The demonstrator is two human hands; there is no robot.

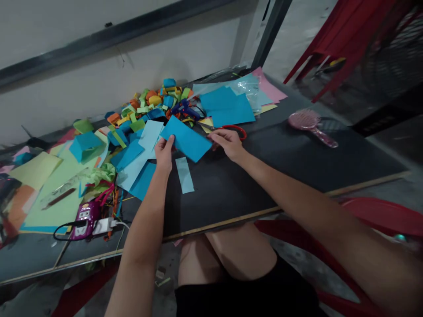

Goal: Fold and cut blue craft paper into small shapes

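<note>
Though a heap of folded paper pieces (154, 100) already lay far left, the blue paper rectangle (187, 140) was yet unfolded, your left hand (164, 154) and right hand (230, 143) pinching its opposite ends above the table (214, 189).

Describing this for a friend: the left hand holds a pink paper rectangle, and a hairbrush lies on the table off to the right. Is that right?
Not quite: the paper rectangle in the left hand is blue, not pink, as the head view shows. The hairbrush is as you say.
</note>
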